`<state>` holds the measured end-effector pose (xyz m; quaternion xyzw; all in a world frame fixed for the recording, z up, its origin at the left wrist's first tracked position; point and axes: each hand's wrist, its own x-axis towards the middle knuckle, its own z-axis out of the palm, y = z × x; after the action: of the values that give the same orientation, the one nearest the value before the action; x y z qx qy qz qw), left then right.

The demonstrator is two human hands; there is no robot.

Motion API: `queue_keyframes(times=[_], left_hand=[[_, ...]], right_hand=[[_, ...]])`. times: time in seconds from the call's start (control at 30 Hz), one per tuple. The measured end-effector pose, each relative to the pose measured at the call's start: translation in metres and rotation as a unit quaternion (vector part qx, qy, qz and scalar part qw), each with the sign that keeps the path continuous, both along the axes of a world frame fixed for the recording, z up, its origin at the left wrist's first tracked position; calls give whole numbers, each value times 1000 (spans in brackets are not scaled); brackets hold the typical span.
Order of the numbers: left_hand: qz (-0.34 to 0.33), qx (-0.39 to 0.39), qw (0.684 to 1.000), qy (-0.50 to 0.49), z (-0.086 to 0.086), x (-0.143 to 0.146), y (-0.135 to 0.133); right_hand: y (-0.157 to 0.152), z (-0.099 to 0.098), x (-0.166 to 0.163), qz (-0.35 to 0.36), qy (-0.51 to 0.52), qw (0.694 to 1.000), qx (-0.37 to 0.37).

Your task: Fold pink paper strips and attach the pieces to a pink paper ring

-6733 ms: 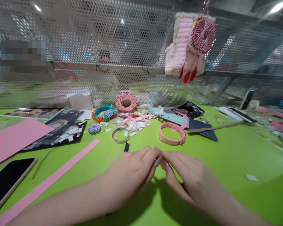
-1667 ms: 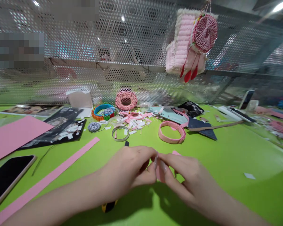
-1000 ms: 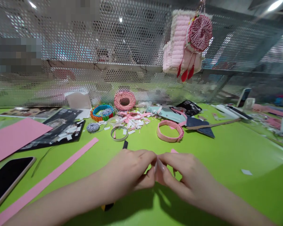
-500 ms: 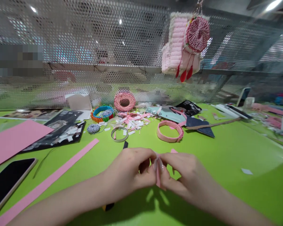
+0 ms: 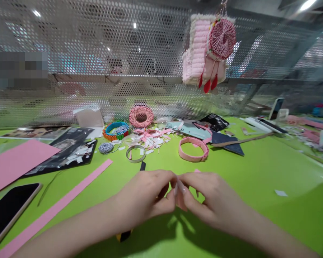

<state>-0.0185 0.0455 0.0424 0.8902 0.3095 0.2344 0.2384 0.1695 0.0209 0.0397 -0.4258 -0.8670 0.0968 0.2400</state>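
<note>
Pinching a small pink paper strip (image 5: pixel 181 199), the left hand (image 5: pixel 145 197) and right hand (image 5: pixel 214 200) meet with fingertips (image 5: pixel 179 187) closed on it; a pink paper ring (image 5: pixel 193 149) lies at twelve o'clock.

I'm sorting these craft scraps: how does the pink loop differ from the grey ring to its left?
The pink loop is clearly larger across than the grey ring. The pink loop's band is also wider, while the grey ring's is narrow. Inside the pink loop, only green table shows; the grey ring has small paper scraps within it. Both are closed round loops resting on the table.
</note>
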Motion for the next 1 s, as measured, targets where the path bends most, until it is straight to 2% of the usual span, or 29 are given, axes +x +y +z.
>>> queue_keyframes(times=[0.2,0.4,0.57,0.67,0.83,1.0], left_hand=[[-14,-37,998,51,2,-1,4],[-2,-74,994,82,4,1,7],[9,-82,996,44,1,2,8],[15,-87,996,17,-2,3,8],[17,-87,995,-39,-8,4,7],[35,-47,995,-75,-16,6,8]], right_hand=[[4,-4,3,7,-44,999,-7],[5,-12,1,12,-91,987,129],[7,-14,-4,28,-117,969,216],[8,-15,-4,30,-92,973,208],[8,-17,-2,18,-22,988,150],[11,-17,-3,12,43,992,114]])
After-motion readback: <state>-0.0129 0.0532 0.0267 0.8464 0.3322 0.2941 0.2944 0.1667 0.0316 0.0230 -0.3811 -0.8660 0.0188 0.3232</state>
